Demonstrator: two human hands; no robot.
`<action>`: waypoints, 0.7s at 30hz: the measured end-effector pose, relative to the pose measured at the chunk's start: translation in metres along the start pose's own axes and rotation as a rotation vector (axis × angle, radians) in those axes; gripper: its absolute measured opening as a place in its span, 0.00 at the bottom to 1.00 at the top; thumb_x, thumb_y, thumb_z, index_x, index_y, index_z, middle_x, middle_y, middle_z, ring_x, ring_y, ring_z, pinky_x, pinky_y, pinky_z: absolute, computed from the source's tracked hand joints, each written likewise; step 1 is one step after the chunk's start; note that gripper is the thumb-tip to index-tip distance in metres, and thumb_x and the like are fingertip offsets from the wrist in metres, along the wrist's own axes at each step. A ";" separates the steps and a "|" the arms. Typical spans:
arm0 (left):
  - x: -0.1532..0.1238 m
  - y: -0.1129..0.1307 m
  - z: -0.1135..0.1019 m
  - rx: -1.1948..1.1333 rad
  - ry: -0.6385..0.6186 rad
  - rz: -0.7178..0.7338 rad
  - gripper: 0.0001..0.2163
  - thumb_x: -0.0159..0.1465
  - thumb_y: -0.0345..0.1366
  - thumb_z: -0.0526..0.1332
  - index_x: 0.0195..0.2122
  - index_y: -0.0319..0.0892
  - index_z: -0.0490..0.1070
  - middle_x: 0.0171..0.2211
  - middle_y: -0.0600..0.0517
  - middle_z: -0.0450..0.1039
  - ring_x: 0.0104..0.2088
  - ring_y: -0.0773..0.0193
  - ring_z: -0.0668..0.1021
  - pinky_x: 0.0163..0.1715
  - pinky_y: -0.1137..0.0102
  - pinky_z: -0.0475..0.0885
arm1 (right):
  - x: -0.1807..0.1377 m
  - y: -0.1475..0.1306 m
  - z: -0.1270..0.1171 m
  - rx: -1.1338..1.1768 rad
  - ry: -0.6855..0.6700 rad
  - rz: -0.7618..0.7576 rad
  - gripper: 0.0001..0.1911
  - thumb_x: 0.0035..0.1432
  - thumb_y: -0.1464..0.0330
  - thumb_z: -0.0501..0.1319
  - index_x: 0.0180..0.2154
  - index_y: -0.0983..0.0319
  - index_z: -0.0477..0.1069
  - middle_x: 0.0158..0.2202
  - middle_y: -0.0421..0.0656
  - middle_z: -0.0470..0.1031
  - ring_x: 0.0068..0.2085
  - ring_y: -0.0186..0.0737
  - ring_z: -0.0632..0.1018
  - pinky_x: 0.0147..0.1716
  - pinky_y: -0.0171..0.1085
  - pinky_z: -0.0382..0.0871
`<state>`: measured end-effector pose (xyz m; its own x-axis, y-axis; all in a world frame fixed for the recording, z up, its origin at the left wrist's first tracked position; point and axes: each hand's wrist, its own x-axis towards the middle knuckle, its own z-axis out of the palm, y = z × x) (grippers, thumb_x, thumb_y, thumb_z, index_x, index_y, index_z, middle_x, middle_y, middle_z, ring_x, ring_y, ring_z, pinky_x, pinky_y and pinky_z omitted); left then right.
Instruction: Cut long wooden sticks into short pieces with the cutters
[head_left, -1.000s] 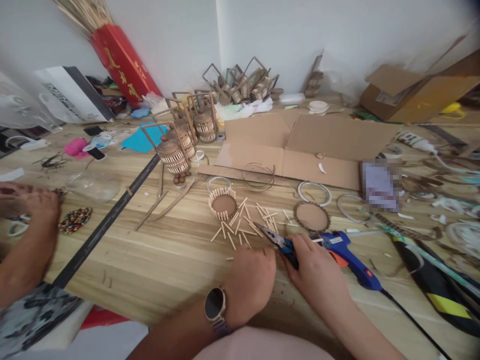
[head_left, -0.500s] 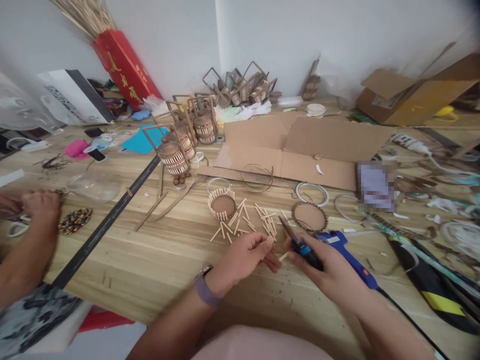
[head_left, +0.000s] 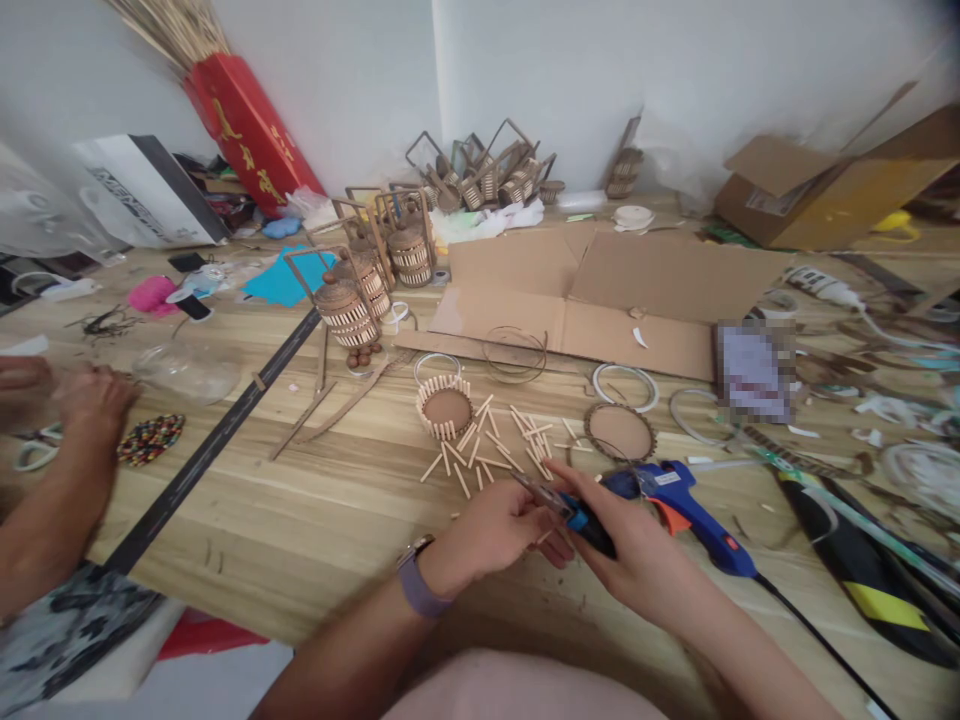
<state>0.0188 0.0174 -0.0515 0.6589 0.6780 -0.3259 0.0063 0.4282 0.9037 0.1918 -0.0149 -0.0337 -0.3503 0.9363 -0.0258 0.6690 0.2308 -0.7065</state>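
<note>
Blue-and-black needle-nose pliers (head_left: 590, 526) were gripped in the right hand (head_left: 634, 522) toward the surface's (head_left: 300, 530) near edge. The left hand (head_left: 495, 528) curled beside their tips, its hold unclear; wooden sticks (head_left: 463, 482) lay scattered just beyond.

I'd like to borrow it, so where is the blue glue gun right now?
In the head view, the blue glue gun lies right of centre on the table, just right of the right hand and below the round cardboard disc.

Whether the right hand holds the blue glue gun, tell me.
No, the right hand holds pliers, while the blue glue gun lies on the table.
</note>
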 end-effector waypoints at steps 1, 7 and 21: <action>0.000 0.001 0.001 0.002 0.002 -0.015 0.20 0.56 0.53 0.63 0.34 0.39 0.73 0.22 0.52 0.72 0.25 0.63 0.76 0.30 0.67 0.71 | 0.000 0.000 0.000 -0.004 -0.003 -0.011 0.29 0.58 0.72 0.52 0.62 0.63 0.57 0.51 0.51 0.78 0.48 0.45 0.80 0.46 0.41 0.75; -0.001 0.004 0.000 -0.036 -0.061 -0.094 0.23 0.49 0.57 0.67 0.24 0.39 0.70 0.22 0.51 0.72 0.25 0.62 0.76 0.31 0.66 0.70 | -0.002 0.006 0.001 -0.004 -0.006 -0.074 0.28 0.59 0.74 0.52 0.61 0.60 0.57 0.52 0.50 0.76 0.50 0.44 0.79 0.47 0.41 0.74; 0.006 0.003 0.005 -0.189 0.269 -0.001 0.18 0.47 0.51 0.69 0.25 0.38 0.72 0.22 0.53 0.69 0.28 0.63 0.72 0.33 0.69 0.66 | 0.000 0.003 0.029 -0.231 0.400 -0.139 0.36 0.55 0.65 0.65 0.62 0.55 0.54 0.53 0.52 0.58 0.55 0.55 0.70 0.44 0.48 0.76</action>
<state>0.0264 0.0196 -0.0490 0.4364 0.8002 -0.4113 -0.1498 0.5154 0.8437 0.1746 -0.0220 -0.0563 -0.1974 0.9103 0.3639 0.7777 0.3714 -0.5071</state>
